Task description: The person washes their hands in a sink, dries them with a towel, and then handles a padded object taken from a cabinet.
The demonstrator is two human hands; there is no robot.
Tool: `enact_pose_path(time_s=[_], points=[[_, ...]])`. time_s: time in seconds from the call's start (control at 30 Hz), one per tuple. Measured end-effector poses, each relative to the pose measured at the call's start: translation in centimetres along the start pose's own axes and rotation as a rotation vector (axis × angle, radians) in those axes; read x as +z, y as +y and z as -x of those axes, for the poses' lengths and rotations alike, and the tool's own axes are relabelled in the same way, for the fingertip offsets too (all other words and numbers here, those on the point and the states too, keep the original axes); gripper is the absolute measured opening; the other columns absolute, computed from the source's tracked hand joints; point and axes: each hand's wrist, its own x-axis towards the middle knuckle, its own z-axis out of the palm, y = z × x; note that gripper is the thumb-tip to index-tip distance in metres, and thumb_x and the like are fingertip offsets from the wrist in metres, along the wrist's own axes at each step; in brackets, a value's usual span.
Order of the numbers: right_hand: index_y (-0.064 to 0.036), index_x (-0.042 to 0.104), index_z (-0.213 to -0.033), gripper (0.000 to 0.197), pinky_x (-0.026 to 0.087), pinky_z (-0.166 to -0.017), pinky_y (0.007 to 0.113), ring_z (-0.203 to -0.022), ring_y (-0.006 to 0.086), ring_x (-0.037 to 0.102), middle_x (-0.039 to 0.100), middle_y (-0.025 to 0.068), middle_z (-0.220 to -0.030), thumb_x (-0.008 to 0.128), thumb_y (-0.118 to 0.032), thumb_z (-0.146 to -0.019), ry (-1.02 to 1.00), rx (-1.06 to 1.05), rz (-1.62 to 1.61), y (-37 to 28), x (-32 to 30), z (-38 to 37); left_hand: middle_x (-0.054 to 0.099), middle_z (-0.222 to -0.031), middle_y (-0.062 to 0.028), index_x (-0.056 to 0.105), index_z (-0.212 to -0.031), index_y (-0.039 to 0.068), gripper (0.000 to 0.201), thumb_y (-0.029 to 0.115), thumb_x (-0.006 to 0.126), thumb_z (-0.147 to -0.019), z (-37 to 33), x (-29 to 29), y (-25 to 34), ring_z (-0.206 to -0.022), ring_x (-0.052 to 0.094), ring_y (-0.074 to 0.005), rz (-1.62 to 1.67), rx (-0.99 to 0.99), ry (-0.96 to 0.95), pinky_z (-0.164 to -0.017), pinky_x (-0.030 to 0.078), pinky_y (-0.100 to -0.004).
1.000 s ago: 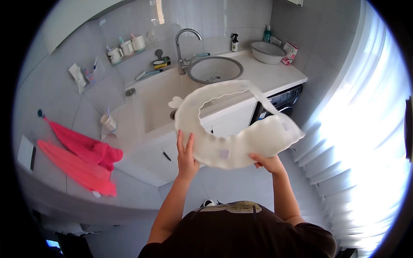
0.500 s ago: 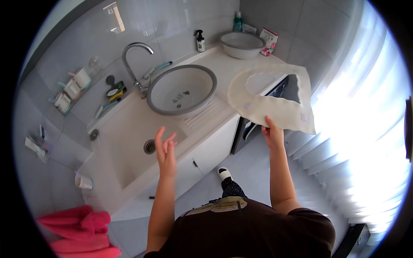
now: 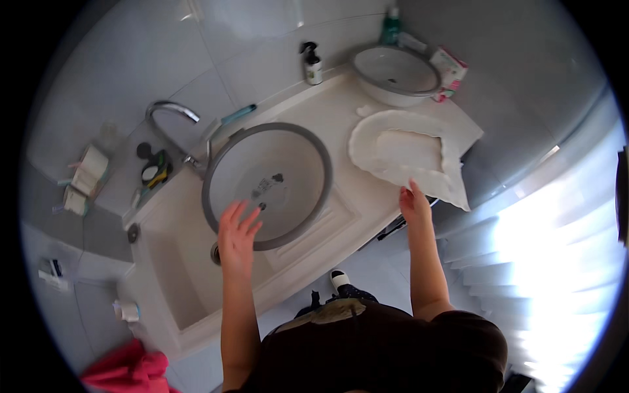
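My right hand (image 3: 416, 206) pinches the near edge of a cream toilet seat cover (image 3: 377, 167), a flat ring with a wavy edge and a large cut-out. Most of it is over the countertop at the right, and one corner sticks out past the counter's front edge. Whether it rests fully on the counter is hard to tell. My left hand (image 3: 237, 239) is open and holds nothing, its fingers apart, above the near rim of a round grey-rimmed basin (image 3: 216, 154). That basin stands partly over the sink (image 3: 180, 275).
A curved faucet (image 3: 173, 134) rises behind the basin. Along the back are a blue-handled brush (image 3: 239, 114), a dark pump bottle (image 3: 312, 65), a second basin (image 3: 396, 95) and a green bottle (image 3: 390, 29). A pink towel (image 3: 131, 370) hangs lower left; bright curtains (image 3: 544, 249) are at right.
My right hand has brought the seat cover from in front of the counter to over the countertop. My left hand has moved up toward the basin, and the view has shifted closer to the counter.
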Motion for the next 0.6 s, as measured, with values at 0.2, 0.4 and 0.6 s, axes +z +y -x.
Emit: enact_pose_path(time_s=[0.2,0.4,0.6], points=[[0.0092,0.051,-0.118,0.036,0.048,-0.103,0.038,-0.113,0.0304,0.057,0.059,0.017,-0.114,0.053,-0.018,-0.094,0.115,0.325,-0.36,1.8,6.1,7.9,0.021,-0.153,-0.0235,0.03,-0.145,0.001,0.095,0.075,0.027,-0.087,-5.5,2.2,0.5,-0.143,0.014,-0.0365,0.797,-0.174,-0.149,-0.116,0.01,-0.0523],[0.0004,0.059,-0.112,0.029,0.054,-0.072,0.028,-0.086,0.0201,0.064,0.066,0.0093,-0.097,0.049,-0.021,-0.096,-0.488,0.417,0.112,6.1,11.3,9.5,0.013,-0.155,-0.0238,0.023,-0.147,0.001,0.099,0.078,0.016,-0.086,-7.4,2.0,0.7,-0.144,0.01,-0.0373,0.85,-0.14,-0.187,-0.116,0.008,-0.0537],[0.0026,0.054,-0.118,0.035,0.046,-0.094,0.039,-0.108,0.0304,0.056,0.058,0.0163,-0.116,0.048,-0.024,-0.096,-0.321,0.487,0.175,12.2,20.8,5.7,0.016,-0.154,-0.0236,0.027,-0.146,0.001,0.092,0.073,0.02,-0.09,-11.5,-2.7,0.2,-0.144,0.011,-0.037,0.775,-0.158,-0.086,-0.116,0.011,-0.054]])
